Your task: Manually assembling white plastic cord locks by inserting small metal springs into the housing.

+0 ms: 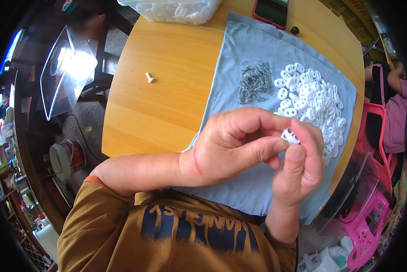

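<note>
In front of my body, both hands meet over the cloth at a small white plastic piece with holes [290, 135]. My left hand [239, 145] reaches in from the left and pinches it between thumb and forefinger. From the right, the thumb and fingers of my right hand [301, 170] close on its other side. Just beyond the hands lies a heap of white oval two-hole plastic pieces [312, 95]. To the left of that heap is a pile of small metal springs [254, 82]. Both piles rest on a light blue cloth [239, 41].
On the wooden table [162, 109], a white stemmed plastic piece [149, 77] lies left of the cloth. A clear tub of white parts [176, 11], a red-edged phone [271, 13] and a small black object [295, 30] sit at the far side. At right are a red chair [379, 120] and another person [396, 122].
</note>
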